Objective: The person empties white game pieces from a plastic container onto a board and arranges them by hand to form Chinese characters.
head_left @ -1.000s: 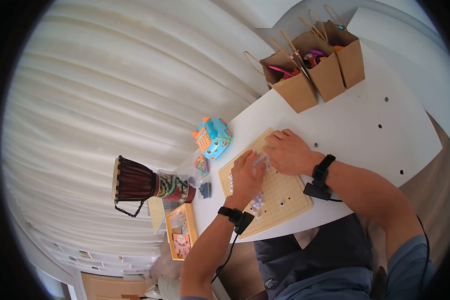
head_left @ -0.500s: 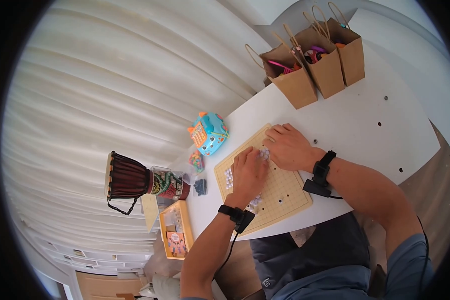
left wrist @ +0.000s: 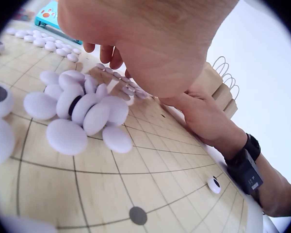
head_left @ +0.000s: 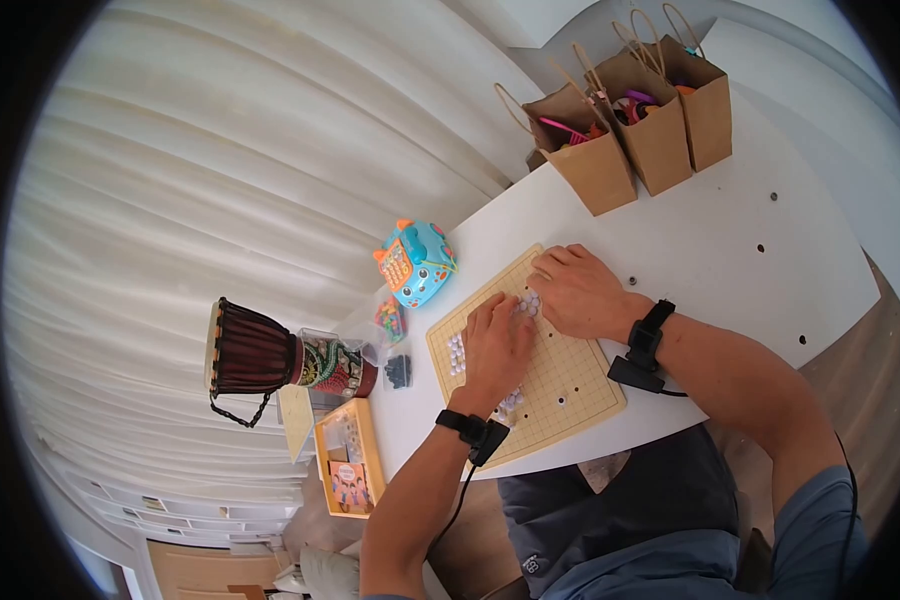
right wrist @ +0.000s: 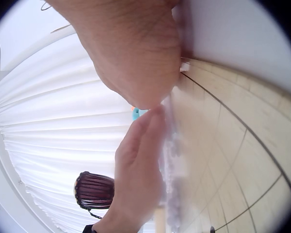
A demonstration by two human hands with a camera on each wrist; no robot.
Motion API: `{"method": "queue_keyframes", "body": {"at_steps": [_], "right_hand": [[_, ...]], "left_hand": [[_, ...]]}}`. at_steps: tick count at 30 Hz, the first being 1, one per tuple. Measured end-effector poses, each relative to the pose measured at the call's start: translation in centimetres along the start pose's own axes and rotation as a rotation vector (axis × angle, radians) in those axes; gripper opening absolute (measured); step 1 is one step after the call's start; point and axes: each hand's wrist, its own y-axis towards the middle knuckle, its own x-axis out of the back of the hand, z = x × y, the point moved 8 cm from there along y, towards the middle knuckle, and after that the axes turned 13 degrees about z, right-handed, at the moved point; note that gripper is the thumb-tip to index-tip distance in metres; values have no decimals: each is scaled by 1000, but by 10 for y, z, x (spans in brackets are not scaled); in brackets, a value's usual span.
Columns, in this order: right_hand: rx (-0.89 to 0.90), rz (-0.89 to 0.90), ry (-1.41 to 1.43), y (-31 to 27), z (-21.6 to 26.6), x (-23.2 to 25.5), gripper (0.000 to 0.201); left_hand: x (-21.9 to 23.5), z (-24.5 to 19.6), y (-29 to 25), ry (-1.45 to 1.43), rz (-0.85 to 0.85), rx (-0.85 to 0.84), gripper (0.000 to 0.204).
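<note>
White Go stones lie in groups on the wooden board [head_left: 570, 362]. My left hand [head_left: 498, 350] lies over the board, fingers extended toward its far end, beside a small cluster of stones [head_left: 529, 304]. On the other side of that cluster is my right hand [head_left: 578, 294], its fingers loosely bent over the board's far edge. The left wrist view shows a heaped pile of stones [left wrist: 82, 109] below my left palm and a neat row [left wrist: 121, 77] by its fingertips. Each palm hides part of its own fingers in the wrist views.
Left of my left hand, more stones [head_left: 457, 353] sit in rows. Beyond the board stand a blue toy phone [head_left: 422, 268], a box of dark stones [head_left: 398, 372] and a drum [head_left: 255, 348]. Paper bags [head_left: 595, 170] stand at the table's far end.
The head view has shifted slightly. My left hand has moved a little relative to the board, uncovering more of the rows at its left. In the last half second both hands stay nearly still.
</note>
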Motion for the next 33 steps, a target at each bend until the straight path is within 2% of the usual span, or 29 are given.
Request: {"method": "queue_keyframes", "body": {"at_steps": [10, 19, 24, 28, 30, 33], "right_hand": [[2, -11, 20, -1, 0, 1, 21], [8, -39, 17, -2, 1, 3, 27], [-12, 12, 3, -1, -1, -1, 31], [7, 2, 5, -2, 3, 4, 33], [-4, 107, 21, -1, 5, -2, 36], [-6, 130, 53, 0, 7, -8, 38]], "left_hand": [[4, -3, -2, 16, -46, -28, 45], [3, 1, -3, -2, -31, -2, 47], [5, -7, -3, 30, 22, -17, 49], [2, 7, 5, 41, -13, 11, 44], [2, 15, 9, -21, -26, 10, 45], [5, 18, 11, -15, -17, 34, 47]]}}
